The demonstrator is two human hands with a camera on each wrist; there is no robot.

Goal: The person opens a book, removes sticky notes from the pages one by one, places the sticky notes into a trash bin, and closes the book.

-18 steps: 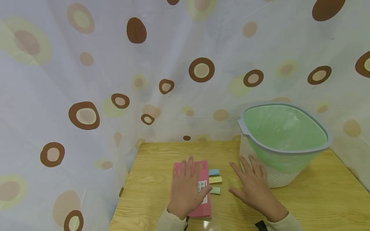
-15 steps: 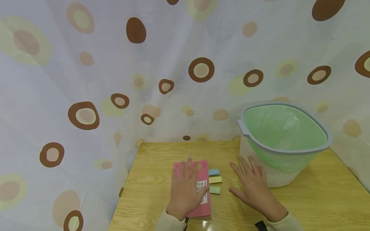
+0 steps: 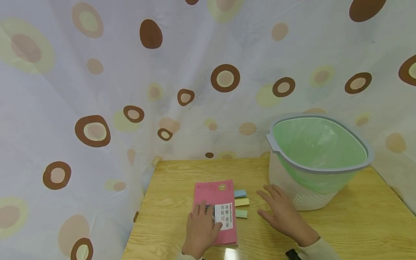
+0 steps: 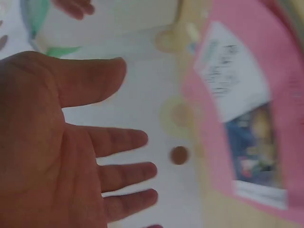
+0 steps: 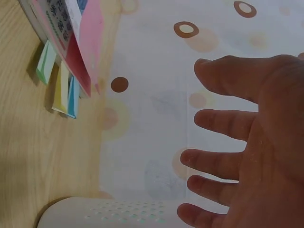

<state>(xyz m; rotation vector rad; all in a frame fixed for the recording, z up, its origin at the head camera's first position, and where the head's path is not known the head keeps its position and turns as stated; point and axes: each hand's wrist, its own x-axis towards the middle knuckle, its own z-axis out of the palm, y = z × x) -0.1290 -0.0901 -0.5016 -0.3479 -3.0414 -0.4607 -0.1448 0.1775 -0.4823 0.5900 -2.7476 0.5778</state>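
A pink book (image 3: 214,195) with a white title label lies on the wooden table (image 3: 175,173). Blue (image 3: 240,193), yellow (image 3: 242,202) and green sticky tabs (image 3: 241,213) jut out from its right edge. My left hand (image 3: 200,229) is over the book's lower left part, fingers spread; the left wrist view shows the palm with a gap to the pink cover (image 4: 204,104). My right hand (image 3: 286,216) hovers right of the tabs, in front of the basket, its fingers spread and holding nothing. In the right wrist view the fingers (image 5: 213,164) are straight and apart.
A white basket (image 3: 286,173) with a grey rim and a green bag lining it stands at the table's right, just beyond my right hand. A white curtain (image 3: 195,54) with brown and yellow spots hangs behind the table and along its left side.
My left hand has drawn back toward the lower left, uncovering more of the book's cover and label. The right hand has shifted slightly down. Book and basket stay in place.
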